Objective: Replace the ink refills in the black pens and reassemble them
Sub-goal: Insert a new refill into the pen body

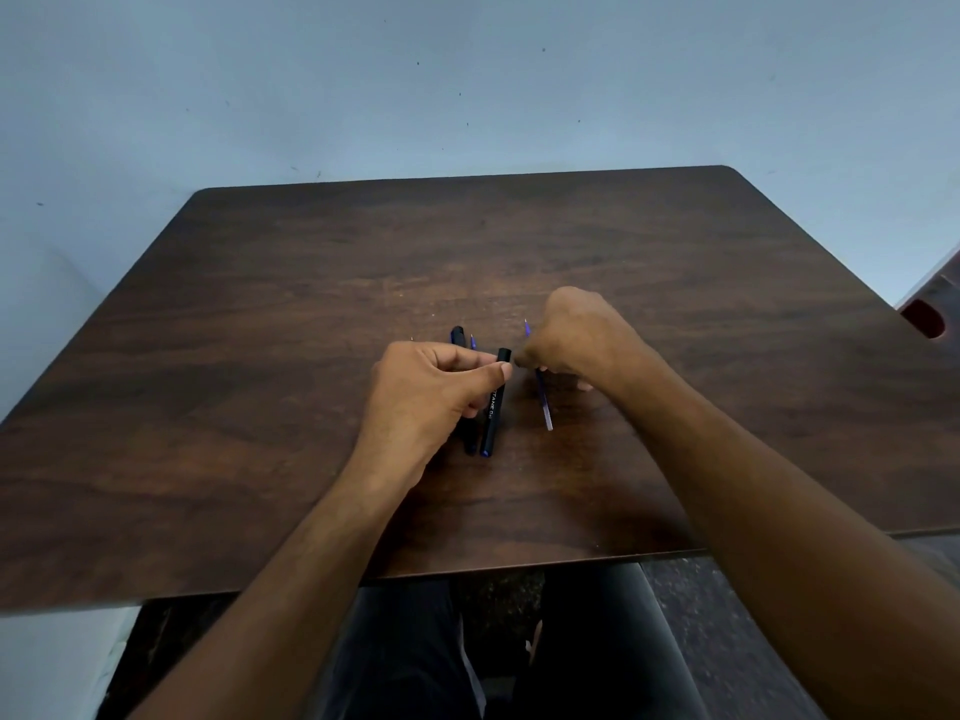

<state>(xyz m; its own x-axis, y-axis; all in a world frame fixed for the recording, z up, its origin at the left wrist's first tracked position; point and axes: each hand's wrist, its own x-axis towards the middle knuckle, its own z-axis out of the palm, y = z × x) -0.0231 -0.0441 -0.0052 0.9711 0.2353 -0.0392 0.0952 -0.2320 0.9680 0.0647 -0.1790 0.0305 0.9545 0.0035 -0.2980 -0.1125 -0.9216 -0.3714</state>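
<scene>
My left hand [426, 392] pinches a black plastic pen barrel [493, 407] between thumb and forefinger above the dark wooden table [260, 356]; my right hand [566, 340] is curled knuckles-up beside its open end, fingertips bunched; I cannot tell what they hold. A thin blue ink refill [544, 405] lies partly under that hand.

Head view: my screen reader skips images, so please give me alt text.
A left hand holds a black pen barrel over a dark wooden table, while the right hand pinches at its top end. A blue refill lies beside it.
</scene>
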